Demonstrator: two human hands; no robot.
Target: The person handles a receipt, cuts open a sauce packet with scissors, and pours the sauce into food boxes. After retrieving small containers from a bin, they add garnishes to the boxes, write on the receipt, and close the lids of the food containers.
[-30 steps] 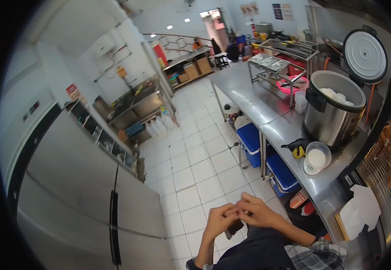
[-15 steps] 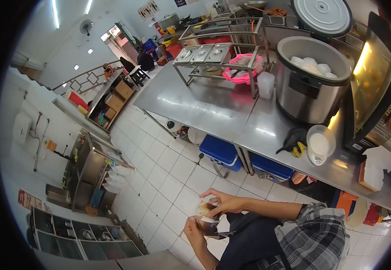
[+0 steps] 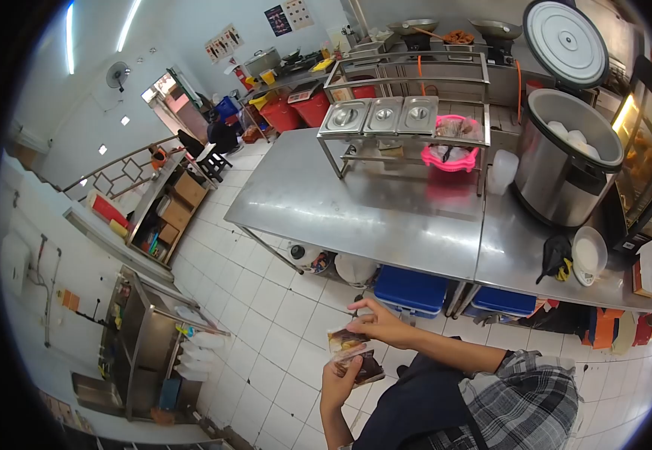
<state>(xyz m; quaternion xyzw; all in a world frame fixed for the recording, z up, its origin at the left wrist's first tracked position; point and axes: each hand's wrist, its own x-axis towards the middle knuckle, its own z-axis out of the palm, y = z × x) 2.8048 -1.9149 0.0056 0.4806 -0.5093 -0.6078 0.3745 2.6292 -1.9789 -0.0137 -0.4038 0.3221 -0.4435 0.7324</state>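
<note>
In front of the dark apron point(image 3: 416, 401), my two hands are together over the tiled floor. My left hand point(image 3: 338, 382) is closed on the lower part of a small glossy packet point(image 3: 347, 342) with yellow, white and dark brown areas, its thumb pressed on top. A dark brown part point(image 3: 371, 369) sticks out beyond that thumb. From above, my right hand point(image 3: 380, 322) pinches the packet's upper edge between thumb and fingers, with the index finger partly stretched out. What the packet contains cannot be made out.
A steel table point(image 3: 296, 195) stands ahead, bearing a rack with lidded steel pans point(image 3: 383, 115), a pink basket point(image 3: 449, 157) and a large rice cooker point(image 3: 562, 184). Blue cool boxes point(image 3: 411, 291) sit below it. A person point(image 3: 223, 136) is near the far doorway.
The view has swung, so the table and rack appear farther right and lower. My hands have shifted on the packet, and its printed face now shows flatter.
</note>
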